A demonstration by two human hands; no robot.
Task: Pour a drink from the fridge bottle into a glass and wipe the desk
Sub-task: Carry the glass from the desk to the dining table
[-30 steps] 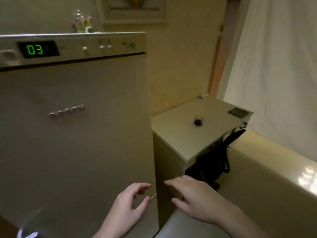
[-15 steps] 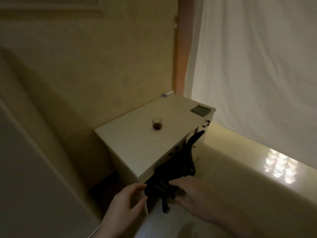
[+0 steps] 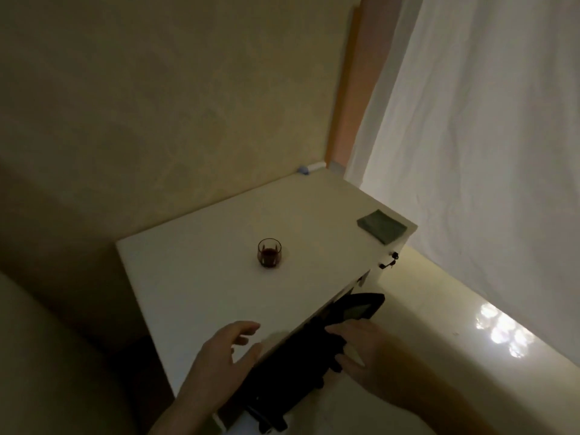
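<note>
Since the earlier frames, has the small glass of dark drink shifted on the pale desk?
No. The small glass of dark drink keeps its spot mid-desk, the same way off from the folded dark cloth at the pale desk corner; only the camera moved.

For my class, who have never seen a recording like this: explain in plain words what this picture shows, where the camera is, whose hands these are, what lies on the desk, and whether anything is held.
There is no machine here. A person wears a wide-angle camera on the head, so the single picture looks forward and down at their own two bare hands. The left hand hovers open over the near edge of the pale desk. The right hand is open beside a black chair pushed under the desk; whether it touches the chair is hard to tell. Neither hand holds anything.

On the desk stands a small glass with dark drink in the bottom. A folded dark cloth lies at the far right corner, apart from the glass. A small pale object sits at the far edge by the wall, too dim to identify. A white curtain hangs on the right.
</note>
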